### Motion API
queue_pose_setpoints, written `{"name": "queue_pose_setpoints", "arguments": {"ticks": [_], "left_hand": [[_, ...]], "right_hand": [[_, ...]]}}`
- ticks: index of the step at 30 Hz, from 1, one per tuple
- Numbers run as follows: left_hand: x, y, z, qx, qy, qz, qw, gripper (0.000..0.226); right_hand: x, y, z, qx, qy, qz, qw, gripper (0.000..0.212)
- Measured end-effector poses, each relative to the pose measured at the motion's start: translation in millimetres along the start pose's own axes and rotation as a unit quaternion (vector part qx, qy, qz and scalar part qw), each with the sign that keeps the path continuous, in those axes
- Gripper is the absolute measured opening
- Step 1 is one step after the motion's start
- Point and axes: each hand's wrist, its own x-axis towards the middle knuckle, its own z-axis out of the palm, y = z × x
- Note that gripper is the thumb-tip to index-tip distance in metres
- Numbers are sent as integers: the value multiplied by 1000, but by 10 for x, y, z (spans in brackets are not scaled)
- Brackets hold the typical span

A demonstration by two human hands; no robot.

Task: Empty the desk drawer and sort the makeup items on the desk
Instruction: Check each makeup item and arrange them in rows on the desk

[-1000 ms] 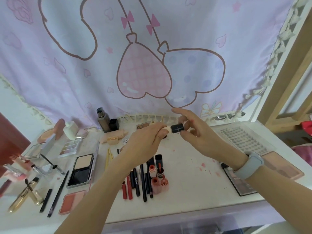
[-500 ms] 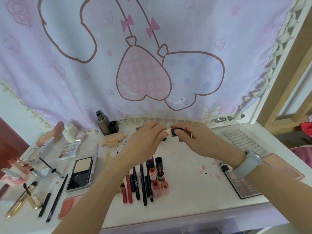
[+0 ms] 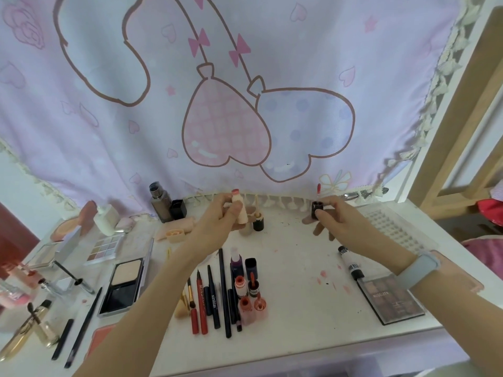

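Lip-gloss tube (image 3: 241, 212), a small peach-coloured body with a pink open top, is held upright above the far middle of the table (image 3: 294, 308) by the left hand (image 3: 220, 221), whose fingers (image 3: 236, 213) are curled round it. The right hand (image 3: 330, 217) pinches the dark cap (image 3: 318, 212) between thumb and fingertips, its red-tipped wand pointing upward; the two parts are well apart, which suggests the item is being opened for a check before it is sorted. Both parts are kept upright, probably so that nothing drips onto the table. Below the hands lies a row of pencils and liners (image 3: 215, 295), with small red and orange bottles (image 3: 251, 297) just beside it, a likely group for lip products. To the left lie a powder compact (image 3: 123, 285) and a pastel eyeshadow palette (image 3: 104, 247); to the right, a dark palette (image 3: 392, 299) and a white tube (image 3: 349, 262). A second opened bottle (image 3: 258, 223) stands directly behind the left hand and could be knocked when the tube is set down. The drawer itself cannot be made out clearly.
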Motion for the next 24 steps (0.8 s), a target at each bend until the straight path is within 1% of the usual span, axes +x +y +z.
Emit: {"name": "queue_pose_setpoints", "arguments": {"ticks": [1,2,4,5,7,10,12,16,18,20,22,24], "left_hand": [[4,-10,31,11,-9,3,1000,10],[16,-22,55,56,-20,14,998,10],[53,-49,93,168,-32,28,985,15],[70,-56,109,200,-36,30,979,18],[101,-70,143,231,-65,36,970,19],[121,-76,216,281,-115,43,952,10],[143,-83,250,335,-137,52,931,14],[165,-90,308,467,-196,66,860,17],[159,-100,352,511,-214,68,830,22],[151,-118,391,529,-226,59,816,27],[141,-132,409,538,-229,46,810,30],[133,-142,413,549,-225,50,804,30]], "right_hand": [[-16,42,25,20,5,11,1000,12],[-31,88,47,4,10,12,1000,11],[-61,163,99,-65,21,2,998,7],[-77,197,129,-84,24,-1,996,5],[-102,266,196,-94,20,1,995,4],[-133,327,272,-126,-3,5,992,7],[-146,345,304,-166,-27,0,986,10],[-152,376,406,-225,-63,-16,972,15],[-140,398,464,-249,-79,-22,965,20],[-134,396,504,-255,-97,-18,962,21],[-136,392,530,-249,-114,-13,962,21],[-140,390,544,-247,-130,-13,960,20]]}}
